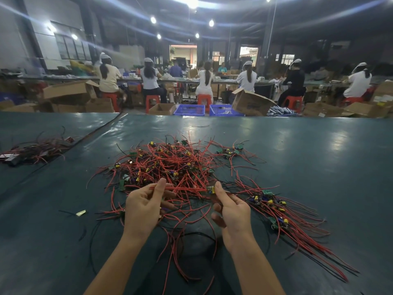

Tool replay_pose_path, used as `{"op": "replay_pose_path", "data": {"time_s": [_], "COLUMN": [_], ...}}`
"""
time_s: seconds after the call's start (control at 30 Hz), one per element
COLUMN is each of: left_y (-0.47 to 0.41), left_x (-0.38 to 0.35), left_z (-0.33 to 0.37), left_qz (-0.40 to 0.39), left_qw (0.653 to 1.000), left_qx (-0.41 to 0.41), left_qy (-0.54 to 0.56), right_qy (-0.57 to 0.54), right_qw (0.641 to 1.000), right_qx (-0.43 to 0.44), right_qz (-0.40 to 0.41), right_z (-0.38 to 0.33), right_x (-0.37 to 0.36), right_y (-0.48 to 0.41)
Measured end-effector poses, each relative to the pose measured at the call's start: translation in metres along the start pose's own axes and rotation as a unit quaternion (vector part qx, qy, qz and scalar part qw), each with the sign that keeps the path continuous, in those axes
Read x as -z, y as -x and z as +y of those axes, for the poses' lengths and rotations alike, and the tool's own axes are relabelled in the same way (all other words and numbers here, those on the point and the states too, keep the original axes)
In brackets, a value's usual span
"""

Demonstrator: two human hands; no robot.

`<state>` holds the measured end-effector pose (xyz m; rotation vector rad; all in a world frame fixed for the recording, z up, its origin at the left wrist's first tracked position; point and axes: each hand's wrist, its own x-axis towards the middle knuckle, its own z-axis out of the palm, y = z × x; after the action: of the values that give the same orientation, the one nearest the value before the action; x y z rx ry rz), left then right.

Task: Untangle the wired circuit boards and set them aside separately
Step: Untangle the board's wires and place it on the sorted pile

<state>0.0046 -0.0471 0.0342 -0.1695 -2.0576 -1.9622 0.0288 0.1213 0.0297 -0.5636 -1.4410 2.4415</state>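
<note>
Head view: left hand [144,206] pinches a red wire [187,189] and right hand [231,211] pinches its little circuit board [211,189], just over the desk [319,145]. Probably feather-light, with floppy, snaggy leads, so I'd grip the board edges. The tangled pile [170,165] sits just beyond.

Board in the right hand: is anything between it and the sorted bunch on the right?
Nothing solid blocks the board; its red wires, pinched by the left hand, cross the tangled pile and may snag.
</note>
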Motion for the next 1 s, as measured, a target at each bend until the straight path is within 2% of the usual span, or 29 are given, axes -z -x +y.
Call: {"op": "replay_pose_path", "data": {"time_s": [0.1,0.2,0.27,0.33,0.43,0.63,0.8,1.0], "left_y": [-0.003,-0.006,-0.006,-0.006,-0.007,-0.003,-0.002,-0.002], "left_x": [0.003,0.003,0.001,0.0,0.0,-0.003,-0.005,-0.004], "left_z": [-0.003,-0.007,-0.008,-0.01,-0.009,-0.006,-0.007,-0.009], "left_qz": [0.036,0.025,0.0,-0.012,-0.011,-0.022,-0.032,-0.033], "left_qw": [0.999,0.994,0.979,0.968,0.963,0.968,0.965,0.977], "left_qx": [-0.014,0.083,0.161,0.196,0.194,0.164,0.184,0.163], "left_qy": [-0.02,0.059,0.124,0.156,0.186,0.191,0.182,0.132], "right_qy": [0.01,0.01,0.017,0.052,0.066,0.002,-0.053,-0.139], "right_qw": [1.0,1.0,1.0,0.998,0.996,0.989,0.975,0.963], "right_qx": [0.007,0.008,0.017,0.034,0.039,0.054,0.069,-0.004], "right_qz": [-0.01,-0.005,0.001,0.008,0.036,0.137,0.203,0.233], "right_z": [0.004,0.006,0.006,0.006,0.003,-0.013,-0.027,-0.032], "right_x": [-0.003,-0.005,-0.003,0.0,0.002,0.021,0.039,0.048], "right_y": [0.001,0.003,0.002,0.001,0.0,-0.01,-0.022,-0.024]}}
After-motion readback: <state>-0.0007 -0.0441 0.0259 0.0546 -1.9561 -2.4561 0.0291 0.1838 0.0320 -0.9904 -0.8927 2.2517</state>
